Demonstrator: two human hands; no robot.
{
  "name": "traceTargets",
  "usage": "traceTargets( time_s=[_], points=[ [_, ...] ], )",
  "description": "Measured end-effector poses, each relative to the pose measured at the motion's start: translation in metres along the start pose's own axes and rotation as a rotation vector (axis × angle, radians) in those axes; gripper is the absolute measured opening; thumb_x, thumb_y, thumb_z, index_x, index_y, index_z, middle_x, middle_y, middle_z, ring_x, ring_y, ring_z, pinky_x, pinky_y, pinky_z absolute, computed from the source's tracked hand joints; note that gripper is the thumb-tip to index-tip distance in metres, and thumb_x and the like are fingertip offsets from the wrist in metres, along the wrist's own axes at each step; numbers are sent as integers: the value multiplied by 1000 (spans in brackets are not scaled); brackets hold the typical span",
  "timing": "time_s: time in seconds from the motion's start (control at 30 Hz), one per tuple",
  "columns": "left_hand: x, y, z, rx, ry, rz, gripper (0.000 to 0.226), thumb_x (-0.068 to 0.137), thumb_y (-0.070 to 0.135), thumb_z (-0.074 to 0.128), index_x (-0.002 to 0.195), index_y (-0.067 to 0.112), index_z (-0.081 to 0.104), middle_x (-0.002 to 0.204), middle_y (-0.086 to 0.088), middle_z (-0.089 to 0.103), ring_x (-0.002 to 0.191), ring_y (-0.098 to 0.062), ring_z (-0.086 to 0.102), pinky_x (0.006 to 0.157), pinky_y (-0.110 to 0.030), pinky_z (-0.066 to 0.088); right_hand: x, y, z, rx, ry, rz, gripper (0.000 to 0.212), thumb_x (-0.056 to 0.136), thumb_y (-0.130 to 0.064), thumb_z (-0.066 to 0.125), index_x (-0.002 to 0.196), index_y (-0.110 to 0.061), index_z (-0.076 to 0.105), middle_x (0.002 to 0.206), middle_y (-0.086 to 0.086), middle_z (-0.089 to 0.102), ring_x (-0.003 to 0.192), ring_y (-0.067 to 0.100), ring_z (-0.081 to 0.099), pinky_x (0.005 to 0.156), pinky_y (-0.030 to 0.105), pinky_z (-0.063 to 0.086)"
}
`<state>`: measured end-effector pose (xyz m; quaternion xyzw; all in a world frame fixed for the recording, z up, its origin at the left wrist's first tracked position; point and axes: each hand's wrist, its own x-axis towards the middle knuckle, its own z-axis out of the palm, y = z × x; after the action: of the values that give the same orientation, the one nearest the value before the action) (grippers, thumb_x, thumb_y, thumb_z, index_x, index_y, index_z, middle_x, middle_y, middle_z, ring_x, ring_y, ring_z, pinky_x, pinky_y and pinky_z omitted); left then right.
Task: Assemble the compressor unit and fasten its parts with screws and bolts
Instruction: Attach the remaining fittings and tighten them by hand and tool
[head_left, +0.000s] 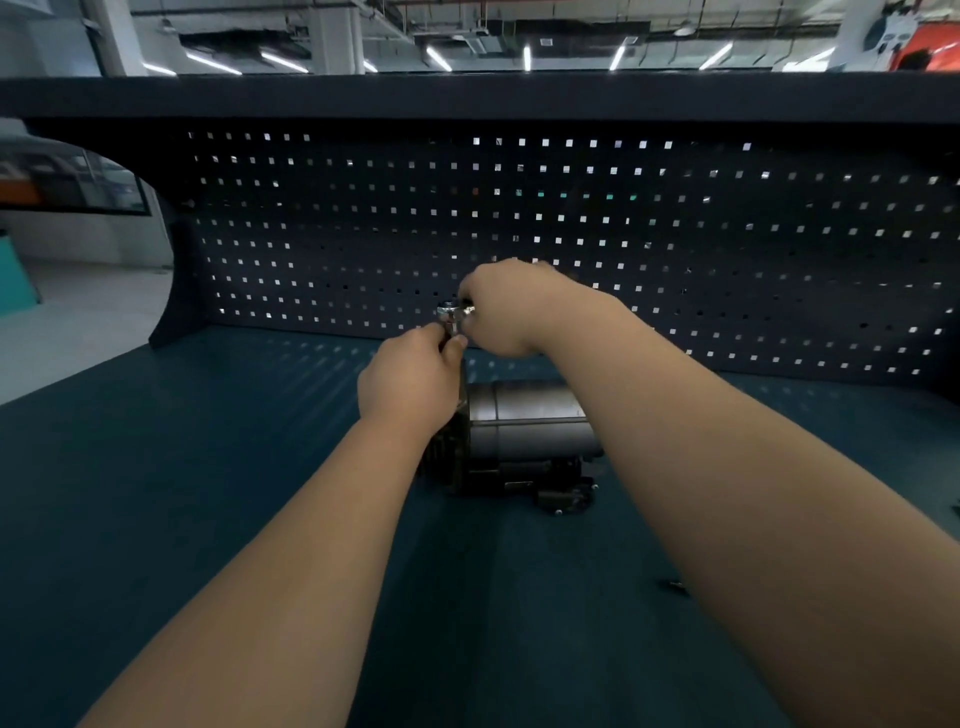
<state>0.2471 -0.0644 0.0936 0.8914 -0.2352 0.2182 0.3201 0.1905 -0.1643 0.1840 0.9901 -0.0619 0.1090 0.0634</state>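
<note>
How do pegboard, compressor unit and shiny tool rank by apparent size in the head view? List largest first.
1. pegboard
2. compressor unit, partly behind the left hand
3. shiny tool, gripped by it and the right hand, mostly hidden

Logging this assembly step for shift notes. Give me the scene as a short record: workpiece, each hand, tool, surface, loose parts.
workpiece: compressor unit, dark, lying on the workbench
left hand: pinches the metal tool at its lower end, above the unit
right hand: grips the tool's upper end
tool: shiny, blurred; possibly a socket wrench
surface: teal workbench, pegboard behind
loose parts: small dark fastener by the right forearm
</note>
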Motion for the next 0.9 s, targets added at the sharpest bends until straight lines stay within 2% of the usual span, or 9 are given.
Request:
traceTargets(
  time_s=[0.07,0.13,0.3,0.5,0.57,0.67,0.77,0.83,0.9],
  points=[
    [1,1,0,6,-15,1,26,101,36,39,85,22,54,69,3,50,68,-22,50,48,-28,27,-5,-1,-2,70,24,-39,27,97,-39,46,96,-17,62,91,1,61,76,18,54,64,31,41],
    [1,1,0,16,-29,1,27,101,37,37,81,23,49,68,2,51,65,-21,50,49,-28,29,-7,-3,-6,42,66,-43,28,96,-40,49,80,-17,53,78,-1,54,65,16,51,50,28,33],
    [2,4,-2,26,-61,-14,34,101,35,36,72,22,47,71,-2,55,69,-23,53,53,-30,34,4,-17,-15,-74,-96,16,25,96,-18,51,71,-12,47,71,3,51,60,17,50,58,29,44],
    [2,2,-2,-3,-71,-20,33,102,37,33,84,19,54,77,-3,57,74,-25,54,58,-32,37,6,-15,-27,-95,-187,-67,31,98,-28,51,73,-11,55,69,-1,52,58,11,47,52,21,36],
    [1,1,-2,-26,-72,-5,34,102,40,33,86,20,55,81,-4,59,77,-25,55,60,-34,40,6,-15,-30,-140,-164,-90,16,95,-23,57,94,-8,63,83,1,59,69,13,53,59,21,39],
    [1,0,0,-33,-72,-1,36,102,43,31,90,20,57,85,-5,60,83,-26,56,62,-34,41,8,-18,-30,-226,-149,-129,32,94,-15,59,126,-11,58,109,3,61,90,17,56,71,25,40],
    [-2,3,-2,-32,-68,-16,33,102,43,33,87,21,52,85,-7,59,84,-27,54,59,-33,37,11,-21,-31,-249,-151,-115,13,90,-16,64,100,-10,61,93,1,59,76,16,53,63,25,40],
    [-5,-1,0,-62,-86,-49,31,101,45,33,84,25,49,82,-5,58,82,-26,53,57,-33,36,14,-19,-33,-183,-156,-86,25,89,-24,66,71,-13,53,71,-1,55,60,12,50,55,23,38],
    [-1,-2,1,-54,-99,-155,33,98,53,34,87,27,50,85,-5,59,82,-24,54,62,-35,40,15,-18,-34,-52,-247,-43,33,93,-32,60,66,-14,54,56,-3,56,47,9,52,50,22,37]
  ],
)
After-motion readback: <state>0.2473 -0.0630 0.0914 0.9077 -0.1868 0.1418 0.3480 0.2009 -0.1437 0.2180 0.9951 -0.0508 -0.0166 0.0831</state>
